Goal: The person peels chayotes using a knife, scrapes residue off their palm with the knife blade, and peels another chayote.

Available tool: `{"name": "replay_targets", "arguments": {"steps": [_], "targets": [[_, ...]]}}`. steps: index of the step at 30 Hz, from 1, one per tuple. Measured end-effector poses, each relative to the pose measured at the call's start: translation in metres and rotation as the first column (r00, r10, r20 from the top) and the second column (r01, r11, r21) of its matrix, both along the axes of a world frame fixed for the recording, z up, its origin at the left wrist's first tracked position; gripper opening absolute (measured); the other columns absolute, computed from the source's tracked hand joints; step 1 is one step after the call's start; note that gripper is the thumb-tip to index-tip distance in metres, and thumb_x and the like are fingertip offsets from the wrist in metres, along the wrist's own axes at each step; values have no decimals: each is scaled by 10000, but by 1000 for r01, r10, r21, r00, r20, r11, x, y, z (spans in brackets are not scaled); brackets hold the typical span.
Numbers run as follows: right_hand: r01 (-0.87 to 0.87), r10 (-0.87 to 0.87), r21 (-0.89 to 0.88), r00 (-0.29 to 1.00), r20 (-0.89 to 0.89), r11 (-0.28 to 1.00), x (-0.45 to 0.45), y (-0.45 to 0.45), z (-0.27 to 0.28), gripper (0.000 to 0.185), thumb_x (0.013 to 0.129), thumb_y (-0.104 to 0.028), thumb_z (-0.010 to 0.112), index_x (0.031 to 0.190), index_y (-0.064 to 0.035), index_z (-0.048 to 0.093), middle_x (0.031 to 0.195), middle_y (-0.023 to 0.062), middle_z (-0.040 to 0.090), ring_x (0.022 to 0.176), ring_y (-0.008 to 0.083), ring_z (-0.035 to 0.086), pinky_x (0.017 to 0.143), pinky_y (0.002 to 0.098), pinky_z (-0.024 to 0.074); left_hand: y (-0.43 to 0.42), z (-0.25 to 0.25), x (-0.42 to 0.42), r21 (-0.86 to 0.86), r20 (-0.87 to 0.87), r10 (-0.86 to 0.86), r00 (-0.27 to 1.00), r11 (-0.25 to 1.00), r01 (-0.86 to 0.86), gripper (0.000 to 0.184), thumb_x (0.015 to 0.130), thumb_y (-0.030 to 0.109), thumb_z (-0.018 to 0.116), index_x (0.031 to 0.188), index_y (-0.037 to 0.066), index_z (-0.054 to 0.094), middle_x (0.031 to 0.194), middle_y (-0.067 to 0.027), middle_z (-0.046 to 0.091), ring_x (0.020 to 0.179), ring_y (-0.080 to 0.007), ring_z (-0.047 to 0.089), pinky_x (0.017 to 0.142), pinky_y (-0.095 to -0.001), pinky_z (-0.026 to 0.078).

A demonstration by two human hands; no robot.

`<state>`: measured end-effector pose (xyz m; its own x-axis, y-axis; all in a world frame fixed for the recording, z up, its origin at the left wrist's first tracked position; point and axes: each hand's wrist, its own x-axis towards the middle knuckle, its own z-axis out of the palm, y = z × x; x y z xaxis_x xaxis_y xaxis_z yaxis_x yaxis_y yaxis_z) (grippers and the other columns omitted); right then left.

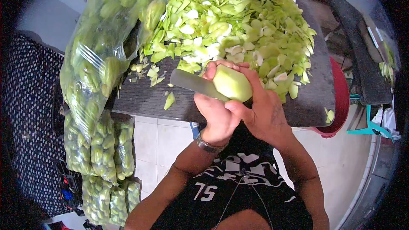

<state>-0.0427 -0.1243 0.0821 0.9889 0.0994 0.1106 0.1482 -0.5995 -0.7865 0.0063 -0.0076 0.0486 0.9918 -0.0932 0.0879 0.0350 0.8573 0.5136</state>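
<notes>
- Grip: left hand [215, 113] and right hand [268, 113] together pinch one peeled chayote [233, 84] (identity by look) — left fingers wrap its far side, right fingers curl along its right side.
- Position: in both hands, above the bench [136, 104] near its front edge, just this side of the peel heap [264, 30].
- Tool: knife [191, 82], blade against the lower left of the piece, free end pointing left. Handle hidden; cannot tell which palm carries it.
- Handling, judged: fairly light, firm, stiff enough for a solid squeeze.
- Surface: smooth, pale, pared — likely wet and slippery, apt to roll under side pressure.
- Best hold: round the widest part, fingertips behind and clear of the edge. Unpeeled ones in the plastic bag [89, 59] should slip less.
</notes>
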Motion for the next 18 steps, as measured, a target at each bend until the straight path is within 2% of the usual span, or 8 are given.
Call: {"name": "replay_targets", "arguments": {"steps": [1,4,7,10,13,16,17,18], "targets": [[4,-4,8,1000,-27,1000,2,-1,1,863,886,-642,645,1489,-91,368,1012,315,687,912,529,673,796,586,536,-2,0,2,-24,-3,9,1000,1000,-9,357,1064,359,390,1023,40,544,982,-104,600,1042,-314,597,1048,-481,448],[5,-14,101,996,91,995,8,4,-9,835,894,-614,650,1483,-89,376,1025,320,685,922,527,673,804,590,531,-4,23,-2,-121,-141,-53,989,992,36,391,1072,374,333,1042,39,531,976,-113,596,1066,-323,585,1056,-480,437],[-7,2,138,999,33,990,8,4,-1,796,901,-594,651,1451,-74,407,1052,322,679,962,528,667,827,577,532,-5,30,-4,-116,-182,7,983,993,-29,473,1066,452,306,1046,33,523,992,-127,598,1055,-331,586,1046,-465,438],[-59,29,267,993,116,962,10,6,-9,758,906,-593,648,1419,-77,435,1068,315,676,1011,531,654,849,558,533,-8,19,-4,-147,-40,129,991,980,-133,602,1031,586,319,1066,24,529,1012,-136,608,1075,-328,584,1051,-441,426],[-59,36,343,997,71,938,6,8,0,718,912,-590,648,1394,-92,461,1063,301,682,1041,528,649,860,547,531,-4,26,-14,-20,38,144,989,990,-143,707,977,660,355,1130,-6,539,1047,-145,624,1094,-322,591,1051,-426,425],[-72,71,358,997,17,931,5,4,1,703,923,-581,643,1407,-113,439,1070,288,686,1051,524,647,880,542,523,-23,13,-12,-65,188,354,916,935,-348,712,954,629,436,1189,-33,550,1077,-154,634,1098,-296,606,1034,-411,445],[-49,58,349,998,-15,936,6,2,2,703,928,-564,643,1413,-104,428,1081,287,684,1054,523,645,887,543,520,-13,10,-11,327,403,359,842,803,-499,561,941,450,588,1215,-38,558,1131,-153,643,1081,-268,622,1007,-396,472],[-20,42,341,998,-55,940,5,1,2,702,934,-548,643,1419,-94,416,1093,285,681,1056,523,643,893,544,517,-14,11,-10,372,355,325,876,811,-452,504,929,378,620,1210,-37,564,1135,-149,647,1074,-261,628,999,-391,478]]}}
